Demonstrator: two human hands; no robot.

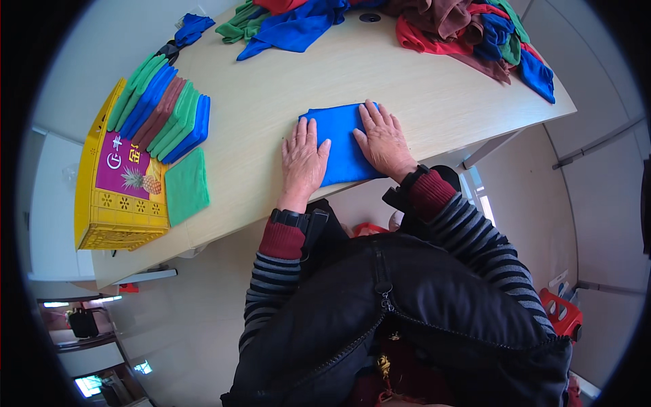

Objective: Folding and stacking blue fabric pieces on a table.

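Note:
A folded blue cloth [341,136] lies flat on the light wooden table [271,88] near its front edge. My left hand [302,159] rests palm down on the cloth's left edge, fingers spread. Palm down on the cloth's right part lies my right hand [382,139], its fingers pointing away from me. Neither hand grips anything; both press flat on the cloth.
A yellow plastic crate [102,203] at the table's left holds a row of folded green, blue and brown cloths [163,112]. One folded green cloth [186,185] lies beside it. Loose heaps of coloured cloths [475,30] sit at the far edge. A red stool [561,313] stands at lower right.

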